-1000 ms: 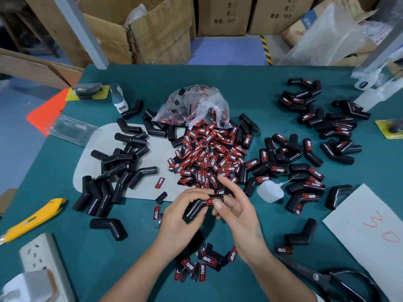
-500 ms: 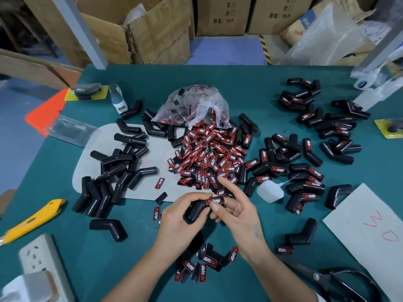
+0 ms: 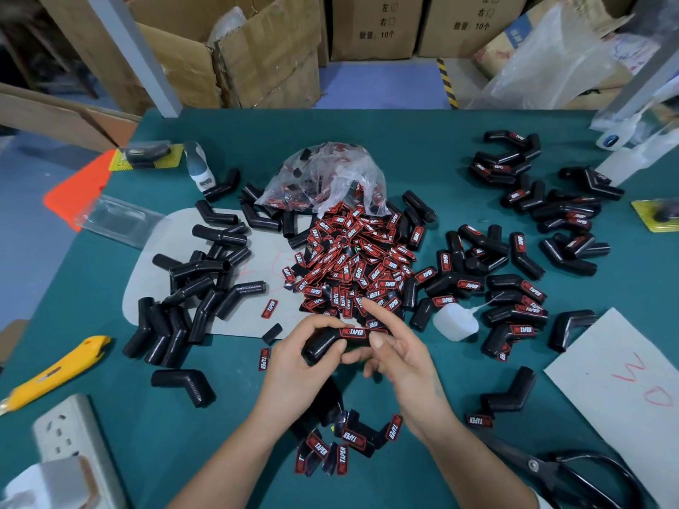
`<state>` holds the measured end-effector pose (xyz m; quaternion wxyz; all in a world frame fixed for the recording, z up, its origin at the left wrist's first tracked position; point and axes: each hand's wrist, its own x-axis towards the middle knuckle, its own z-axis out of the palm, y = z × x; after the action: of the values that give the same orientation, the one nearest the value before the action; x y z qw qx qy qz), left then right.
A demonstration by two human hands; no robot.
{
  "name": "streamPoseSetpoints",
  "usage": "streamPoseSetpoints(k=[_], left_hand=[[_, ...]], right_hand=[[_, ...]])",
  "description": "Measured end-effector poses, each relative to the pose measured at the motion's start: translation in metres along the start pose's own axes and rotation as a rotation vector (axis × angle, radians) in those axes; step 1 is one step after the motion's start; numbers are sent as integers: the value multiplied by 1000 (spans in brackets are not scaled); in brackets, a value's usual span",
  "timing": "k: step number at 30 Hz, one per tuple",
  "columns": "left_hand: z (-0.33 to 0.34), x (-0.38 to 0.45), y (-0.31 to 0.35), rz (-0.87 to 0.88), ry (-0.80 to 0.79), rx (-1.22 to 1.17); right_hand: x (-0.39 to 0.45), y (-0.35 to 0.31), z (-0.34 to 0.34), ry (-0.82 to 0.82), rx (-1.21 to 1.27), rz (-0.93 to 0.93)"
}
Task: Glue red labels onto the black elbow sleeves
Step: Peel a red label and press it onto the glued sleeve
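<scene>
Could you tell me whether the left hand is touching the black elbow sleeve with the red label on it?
Touching. The head view shows the left hand gripping the black elbow sleeve, thumb and fingers wrapped around it.

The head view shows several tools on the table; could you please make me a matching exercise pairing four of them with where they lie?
Things:
1. knife
2. scissors
3. glue bottle
4. power strip

Places:
A. near right corner
B. just right of the label pile
C. left edge, above the power strip
D. near left corner

Pairs: 1-C, 2-A, 3-B, 4-D
</scene>
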<state>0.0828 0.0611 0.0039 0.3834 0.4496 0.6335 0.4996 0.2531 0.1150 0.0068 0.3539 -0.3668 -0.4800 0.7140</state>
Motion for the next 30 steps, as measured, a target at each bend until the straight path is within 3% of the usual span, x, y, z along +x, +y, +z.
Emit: streamPoseSetpoints(k=[7, 30], left_hand=[[3, -1, 2, -19, 2, -98], [7, -7, -2, 299, 101, -18]], right_hand=[[2, 6, 2, 16, -146, -100], [-4, 14, 6, 129, -263, -266]])
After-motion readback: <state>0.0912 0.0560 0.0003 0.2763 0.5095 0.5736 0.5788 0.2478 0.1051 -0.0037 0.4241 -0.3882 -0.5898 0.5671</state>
